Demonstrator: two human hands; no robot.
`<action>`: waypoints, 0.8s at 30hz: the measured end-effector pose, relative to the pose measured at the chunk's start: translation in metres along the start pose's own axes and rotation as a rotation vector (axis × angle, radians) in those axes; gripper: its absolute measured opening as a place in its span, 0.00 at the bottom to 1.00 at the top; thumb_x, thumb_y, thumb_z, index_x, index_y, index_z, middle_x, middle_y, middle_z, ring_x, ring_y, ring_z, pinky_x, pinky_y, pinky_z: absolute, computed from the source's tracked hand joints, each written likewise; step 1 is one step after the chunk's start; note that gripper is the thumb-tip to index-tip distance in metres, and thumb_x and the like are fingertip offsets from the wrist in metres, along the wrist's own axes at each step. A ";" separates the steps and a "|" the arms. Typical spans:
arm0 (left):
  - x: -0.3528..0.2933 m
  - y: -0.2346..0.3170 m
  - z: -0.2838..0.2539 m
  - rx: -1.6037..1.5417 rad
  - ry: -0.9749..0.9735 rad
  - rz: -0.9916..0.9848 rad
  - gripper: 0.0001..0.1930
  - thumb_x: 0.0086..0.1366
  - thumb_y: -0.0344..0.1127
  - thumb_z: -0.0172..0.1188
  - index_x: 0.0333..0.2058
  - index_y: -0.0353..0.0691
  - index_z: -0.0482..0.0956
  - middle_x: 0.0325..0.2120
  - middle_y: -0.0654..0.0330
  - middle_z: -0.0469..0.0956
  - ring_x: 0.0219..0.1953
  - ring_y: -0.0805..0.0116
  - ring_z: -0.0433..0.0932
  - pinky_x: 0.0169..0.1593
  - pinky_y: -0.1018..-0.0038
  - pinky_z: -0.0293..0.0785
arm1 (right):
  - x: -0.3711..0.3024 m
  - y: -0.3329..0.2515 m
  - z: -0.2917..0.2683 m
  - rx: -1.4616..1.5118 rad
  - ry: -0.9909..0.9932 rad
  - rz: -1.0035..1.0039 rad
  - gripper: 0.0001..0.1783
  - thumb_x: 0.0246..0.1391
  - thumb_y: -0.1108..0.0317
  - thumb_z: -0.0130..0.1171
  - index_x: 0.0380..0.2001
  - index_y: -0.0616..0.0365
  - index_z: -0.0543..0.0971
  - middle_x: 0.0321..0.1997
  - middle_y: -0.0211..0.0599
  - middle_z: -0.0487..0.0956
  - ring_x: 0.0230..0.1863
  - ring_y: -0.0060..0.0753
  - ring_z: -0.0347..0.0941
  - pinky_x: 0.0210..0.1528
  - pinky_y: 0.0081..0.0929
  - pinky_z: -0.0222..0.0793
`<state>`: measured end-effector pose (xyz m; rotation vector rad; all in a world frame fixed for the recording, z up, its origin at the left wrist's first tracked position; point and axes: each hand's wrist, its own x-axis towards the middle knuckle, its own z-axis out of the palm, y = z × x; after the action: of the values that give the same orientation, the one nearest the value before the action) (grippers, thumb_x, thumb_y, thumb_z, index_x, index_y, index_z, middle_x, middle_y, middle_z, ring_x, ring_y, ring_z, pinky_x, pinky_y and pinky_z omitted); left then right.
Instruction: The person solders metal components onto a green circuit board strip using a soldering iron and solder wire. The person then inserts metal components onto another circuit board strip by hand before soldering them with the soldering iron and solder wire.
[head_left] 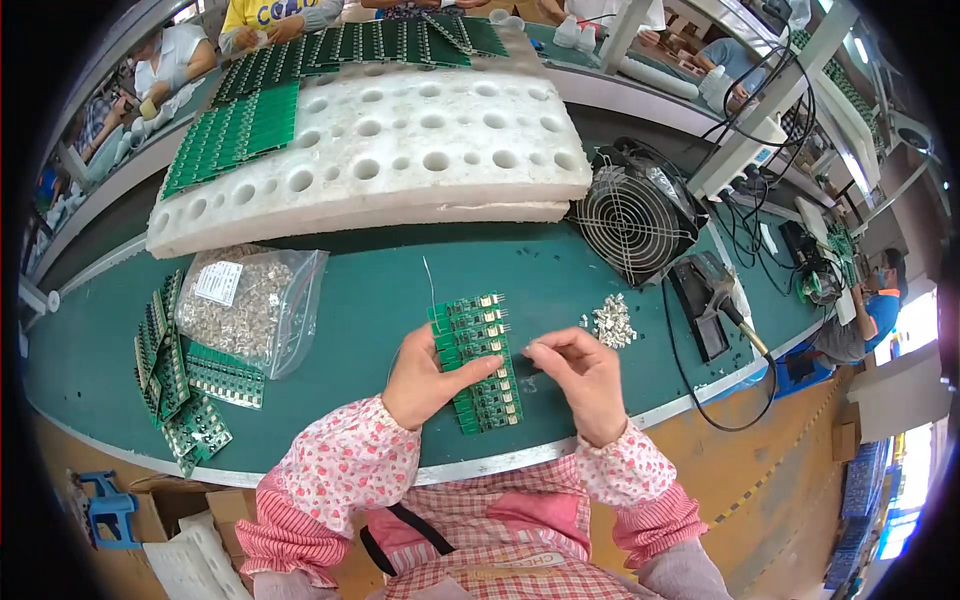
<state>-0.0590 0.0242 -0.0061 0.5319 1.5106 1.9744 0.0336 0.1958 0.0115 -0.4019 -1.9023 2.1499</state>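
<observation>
My left hand [430,380] grips a green circuit board panel [490,405] by its left side, the thumb lying across its face. The panel is a strip of several joined small boards, with pale parts and pins along its right edge. Just right of that edge is my right hand [580,375], thumb and forefinger pinched together; whatever is between the fingertips is too small to make out. Beyond the right hand lies a loose heap of small white parts [613,322]. A thin wire [429,280] rises from the panel's top left.
A clear bag of small parts [250,310] and stacked circuit boards [170,370] lie at left. A white foam block [400,140] carrying green panels [235,135] spans the back. At right are a fan [640,220] and a soldering iron [735,310] by a black tray [700,310]. Other people sit beyond.
</observation>
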 end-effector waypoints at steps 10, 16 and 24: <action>-0.001 0.000 0.002 -0.038 0.043 0.040 0.18 0.55 0.26 0.66 0.45 0.34 0.73 0.38 0.62 0.79 0.40 0.75 0.77 0.45 0.76 0.74 | 0.006 0.007 0.023 0.177 -0.011 0.149 0.08 0.55 0.69 0.61 0.35 0.63 0.77 0.33 0.29 0.78 0.33 0.16 0.73 0.38 0.15 0.69; -0.002 0.000 -0.001 0.021 0.025 0.061 0.18 0.56 0.27 0.66 0.45 0.34 0.74 0.38 0.61 0.79 0.40 0.76 0.77 0.44 0.77 0.75 | 0.007 0.015 0.022 0.114 -0.016 0.080 0.08 0.56 0.70 0.60 0.35 0.64 0.75 0.33 0.31 0.78 0.34 0.17 0.74 0.37 0.15 0.71; -0.003 0.006 0.007 0.103 -0.027 0.064 0.18 0.55 0.27 0.66 0.44 0.34 0.74 0.38 0.62 0.79 0.40 0.76 0.77 0.44 0.77 0.75 | 0.001 0.028 0.026 0.100 0.049 -0.062 0.09 0.57 0.74 0.58 0.36 0.66 0.69 0.35 0.35 0.76 0.36 0.18 0.73 0.39 0.15 0.71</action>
<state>-0.0538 0.0264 0.0021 0.6546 1.6037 1.9364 0.0237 0.1683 -0.0132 -0.3685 -1.7499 2.1637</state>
